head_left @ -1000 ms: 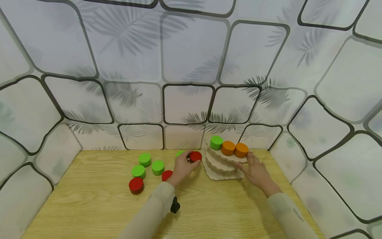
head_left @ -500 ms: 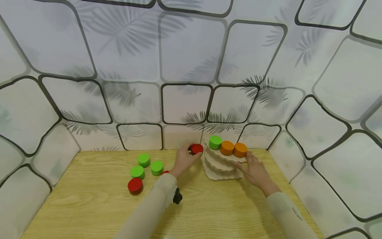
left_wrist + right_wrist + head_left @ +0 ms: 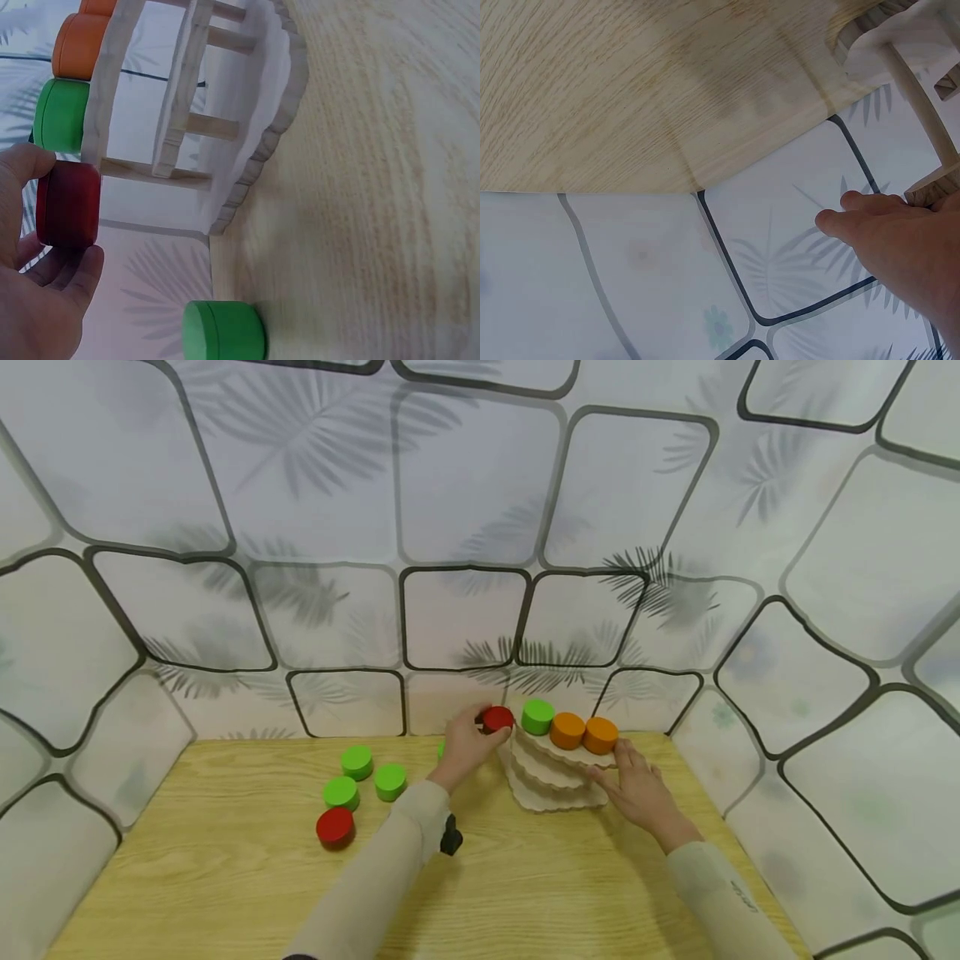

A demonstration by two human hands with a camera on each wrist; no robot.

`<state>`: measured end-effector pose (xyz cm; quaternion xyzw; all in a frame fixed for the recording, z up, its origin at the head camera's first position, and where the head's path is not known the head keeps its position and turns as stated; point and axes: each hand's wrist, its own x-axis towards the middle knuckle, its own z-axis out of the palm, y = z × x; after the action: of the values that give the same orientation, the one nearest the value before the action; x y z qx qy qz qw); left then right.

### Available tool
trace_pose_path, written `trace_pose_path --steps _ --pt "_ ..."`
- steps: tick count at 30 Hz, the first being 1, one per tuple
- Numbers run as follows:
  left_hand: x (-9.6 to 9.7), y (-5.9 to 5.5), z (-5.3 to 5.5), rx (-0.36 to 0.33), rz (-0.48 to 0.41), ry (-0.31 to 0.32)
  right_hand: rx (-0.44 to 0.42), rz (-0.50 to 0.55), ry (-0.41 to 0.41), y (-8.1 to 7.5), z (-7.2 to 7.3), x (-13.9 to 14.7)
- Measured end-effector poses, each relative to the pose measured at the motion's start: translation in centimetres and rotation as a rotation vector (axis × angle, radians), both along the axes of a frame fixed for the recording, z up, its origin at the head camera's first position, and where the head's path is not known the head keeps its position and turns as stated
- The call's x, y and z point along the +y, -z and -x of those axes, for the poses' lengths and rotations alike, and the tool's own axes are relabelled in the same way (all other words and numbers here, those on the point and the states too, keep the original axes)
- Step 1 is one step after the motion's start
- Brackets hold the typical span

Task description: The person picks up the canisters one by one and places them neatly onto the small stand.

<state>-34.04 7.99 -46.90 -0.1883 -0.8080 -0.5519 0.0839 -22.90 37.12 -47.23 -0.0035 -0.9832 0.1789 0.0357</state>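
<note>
In the head view my left hand [image 3: 463,750] pinches a red round block [image 3: 498,718] at the left end of the top tier of a wooden tiered stand [image 3: 553,800]. A green round block [image 3: 537,717] and two orange round blocks [image 3: 567,731] line that tier. The left wrist view shows the red block [image 3: 69,204] between thumb and fingers, right beside the green block [image 3: 61,116]. My right hand [image 3: 641,789] holds the stand's right corner, thumb at the front and fingers along the side. The right wrist view hides the thumb of that hand [image 3: 900,247].
Left on the wooden table [image 3: 225,860] sit several green blocks [image 3: 357,762] and a red block [image 3: 335,828]. Another green block [image 3: 225,331] stands close below the left hand, mostly hidden in the head view. A patterned backdrop [image 3: 345,610] rises behind and at both sides.
My left hand has lifted the red block from beside the stand up to its top tier, moving slightly right. The right hand has stayed on the stand.
</note>
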Motion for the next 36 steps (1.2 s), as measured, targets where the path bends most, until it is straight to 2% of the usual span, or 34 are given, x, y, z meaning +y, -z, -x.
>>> trace_pose_path --steps 10,17,21,29,36 --pt "0.5 -0.9 1.0 -0.007 -0.036 -0.004 -0.011 0.017 -0.006 -0.3 -0.2 -0.1" --pt "0.6 -1.5 1.3 0.009 -0.046 -0.026 -0.015 0.006 0.001 -0.2 0.0 0.0" --pt "0.8 -1.8 1.5 -0.005 -0.059 -0.028 -0.023 0.009 0.001 -0.2 0.0 -0.1" --pt "1.3 -2.0 2.0 -0.047 -0.042 -0.006 -0.017 0.002 0.006 -0.1 0.0 0.0" --pt "1.7 -2.3 2.5 -0.055 0.023 -0.007 -0.016 0.005 0.012 -0.2 0.1 -0.1"
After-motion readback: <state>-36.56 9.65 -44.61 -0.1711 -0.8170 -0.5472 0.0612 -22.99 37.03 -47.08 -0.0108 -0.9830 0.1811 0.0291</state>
